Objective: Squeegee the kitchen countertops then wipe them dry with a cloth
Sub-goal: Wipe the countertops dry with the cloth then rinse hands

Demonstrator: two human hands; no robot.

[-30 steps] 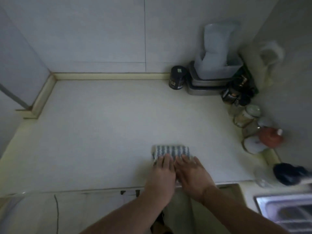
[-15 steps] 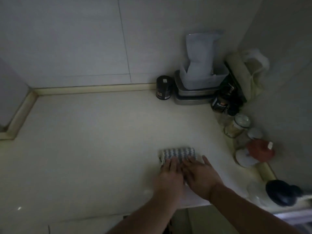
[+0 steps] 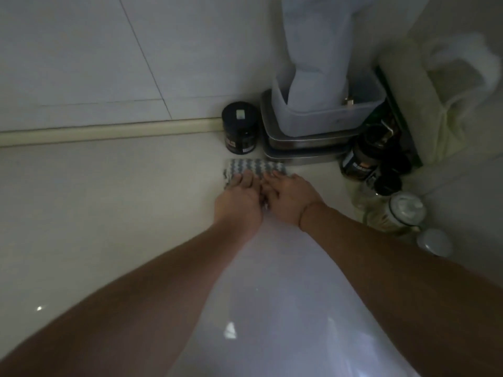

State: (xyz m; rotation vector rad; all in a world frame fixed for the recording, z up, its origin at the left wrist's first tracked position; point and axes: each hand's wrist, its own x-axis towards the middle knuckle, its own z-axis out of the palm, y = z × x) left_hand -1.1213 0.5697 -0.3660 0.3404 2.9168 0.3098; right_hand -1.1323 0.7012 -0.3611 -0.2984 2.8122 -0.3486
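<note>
The table (image 3: 109, 213) is a smooth, pale, glossy slab, its sheen catching small glints of light near the front edge. A rounded cream trim strip (image 3: 109, 130) runs along its back edge, below a wall of large flat white tiles (image 3: 81, 50). In the back right corner a translucent plastic tub (image 3: 326, 118) with rounded corners sits on two stacked brushed-metal trays (image 3: 299, 148); a pale bag (image 3: 315, 50) stands upright inside the tub. Just left of the trays, against the trim, is a short black cylindrical jar (image 3: 240, 127) with a small label on its lid. Along the right edge are dark jars (image 3: 359, 164) and a clear glass jar (image 3: 394, 213) with a white lid, and a soft, crumpled pale towel (image 3: 449, 77) rests against the side wall.

The cloth (image 3: 253, 167), a folded rectangle with a ribbed grey-and-white zigzag weave, lies flat on the table just in front of the black jar and the trays, near the back edge. The left hand (image 3: 238, 201) and right hand (image 3: 290, 198) lie side by side, touching, fingers extended and flattened palm-down on the cloth's near half, pressing it to the table.
</note>
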